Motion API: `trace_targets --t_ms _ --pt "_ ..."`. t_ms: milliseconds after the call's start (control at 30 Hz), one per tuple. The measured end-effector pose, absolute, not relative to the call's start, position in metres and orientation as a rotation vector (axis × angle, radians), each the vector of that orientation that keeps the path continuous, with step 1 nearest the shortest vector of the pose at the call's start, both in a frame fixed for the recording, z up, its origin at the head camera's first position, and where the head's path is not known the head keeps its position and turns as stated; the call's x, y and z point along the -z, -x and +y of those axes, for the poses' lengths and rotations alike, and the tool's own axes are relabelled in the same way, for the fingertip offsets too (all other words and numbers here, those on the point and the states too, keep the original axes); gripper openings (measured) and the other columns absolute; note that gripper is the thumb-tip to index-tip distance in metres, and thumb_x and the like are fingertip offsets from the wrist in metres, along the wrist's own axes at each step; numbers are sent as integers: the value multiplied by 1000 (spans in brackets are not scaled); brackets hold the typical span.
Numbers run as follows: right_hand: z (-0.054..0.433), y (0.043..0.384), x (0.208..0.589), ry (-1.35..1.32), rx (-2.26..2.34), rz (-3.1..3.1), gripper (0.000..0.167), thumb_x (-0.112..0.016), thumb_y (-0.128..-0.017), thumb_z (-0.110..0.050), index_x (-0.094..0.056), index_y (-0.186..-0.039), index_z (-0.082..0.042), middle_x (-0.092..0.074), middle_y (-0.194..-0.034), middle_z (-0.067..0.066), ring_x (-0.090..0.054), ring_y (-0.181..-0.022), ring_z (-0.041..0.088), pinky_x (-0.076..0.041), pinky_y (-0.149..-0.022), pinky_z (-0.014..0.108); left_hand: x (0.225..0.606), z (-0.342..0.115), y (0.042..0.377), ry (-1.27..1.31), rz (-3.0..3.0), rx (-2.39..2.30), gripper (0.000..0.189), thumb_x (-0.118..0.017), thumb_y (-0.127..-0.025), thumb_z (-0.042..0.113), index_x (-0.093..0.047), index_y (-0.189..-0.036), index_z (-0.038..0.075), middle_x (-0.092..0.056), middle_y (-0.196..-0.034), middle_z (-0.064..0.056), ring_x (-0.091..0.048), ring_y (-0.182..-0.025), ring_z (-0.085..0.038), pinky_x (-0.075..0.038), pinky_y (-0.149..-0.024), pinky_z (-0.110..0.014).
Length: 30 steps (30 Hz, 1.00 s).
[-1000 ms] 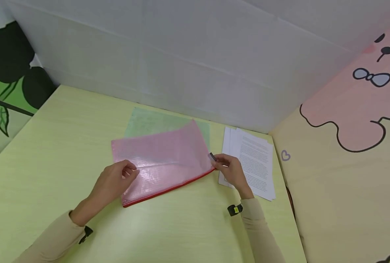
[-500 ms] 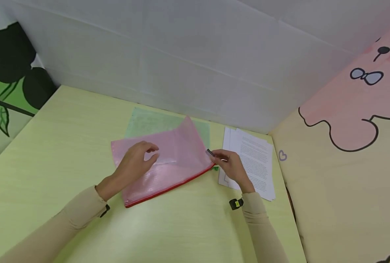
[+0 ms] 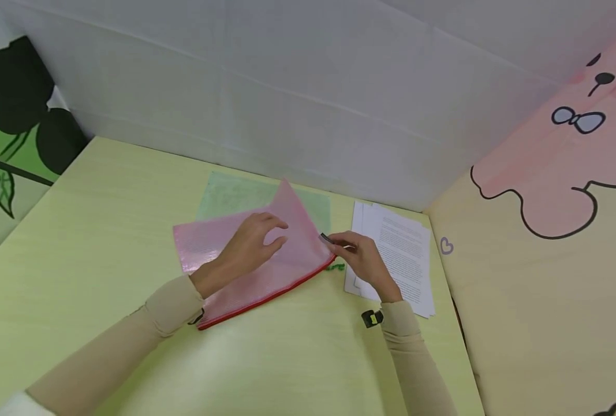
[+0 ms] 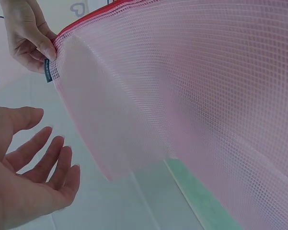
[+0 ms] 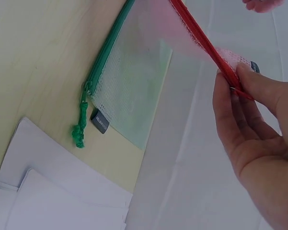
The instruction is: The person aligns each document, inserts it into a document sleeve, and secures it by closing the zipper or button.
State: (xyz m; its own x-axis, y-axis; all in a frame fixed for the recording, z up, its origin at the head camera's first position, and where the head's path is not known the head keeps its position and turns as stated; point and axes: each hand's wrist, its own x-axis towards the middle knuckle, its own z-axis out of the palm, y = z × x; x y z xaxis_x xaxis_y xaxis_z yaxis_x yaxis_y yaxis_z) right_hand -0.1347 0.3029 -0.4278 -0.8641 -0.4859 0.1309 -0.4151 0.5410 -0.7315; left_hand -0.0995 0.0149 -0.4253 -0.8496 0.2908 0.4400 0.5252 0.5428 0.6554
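A pink mesh zipper pouch [image 3: 299, 251] with a red zipper [image 5: 201, 40] along its near side is lifted at its right end. Thumb and fingers of my right hand [image 3: 362, 257] pinch the zipper-end corner, beside a small dark label [image 4: 48, 70]. My left hand [image 3: 247, 242] is over the pouch, fingers loosely bent with nothing between them; in the left wrist view it appears apart from the mesh. Beneath lies a green mesh zipper pouch [image 5: 134, 81], partly hidden by the pink one, its green cord pull [image 5: 79, 127] showing at one end.
A stack of printed papers [image 3: 403, 254] lies right of the pouches on the pale table [image 3: 105, 231]. A white wall [image 3: 287, 104] rises along the back edge, and a wall with a pink cartoon drawing [image 3: 547, 190] stands at the right.
My left hand has moved right and away from me across the pink pouch. My right hand has shifted slightly left with its corner, the far corner folds up more, and the green pull shows.
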Motion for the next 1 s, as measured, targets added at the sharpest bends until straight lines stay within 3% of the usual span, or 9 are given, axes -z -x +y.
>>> trace_targets --t_ms 500,767,1000 --pt "290 132 418 870 1224 2721 21 -71 -97 -7 -75 -117 -3 -74 -109 9 -70 -95 21 -60 -81 35 416 51 108 908 -2420 1131 23 -77 -88 -2 -74 -110 -3 -71 -111 -14 -63 -110 -33 -48 -101 -49" --pt "285 131 414 841 1269 2731 31 -72 -96 -8 -70 -126 -5 -74 -105 8 -72 -92 21 -60 -84 36 415 63 107 972 -2504 1011 32 -73 -93 1 -70 -124 -3 -69 -125 -15 -61 -120 -33 -44 -107 -52" --pt "283 133 412 882 1297 2708 37 -73 -95 -6 -64 -130 -3 -74 -102 9 -72 -92 20 -60 -85 35 417 65 114 1036 -2440 908 24 -72 -93 0 -72 -118 -2 -71 -119 -14 -63 -115 -31 -46 -105 -48"
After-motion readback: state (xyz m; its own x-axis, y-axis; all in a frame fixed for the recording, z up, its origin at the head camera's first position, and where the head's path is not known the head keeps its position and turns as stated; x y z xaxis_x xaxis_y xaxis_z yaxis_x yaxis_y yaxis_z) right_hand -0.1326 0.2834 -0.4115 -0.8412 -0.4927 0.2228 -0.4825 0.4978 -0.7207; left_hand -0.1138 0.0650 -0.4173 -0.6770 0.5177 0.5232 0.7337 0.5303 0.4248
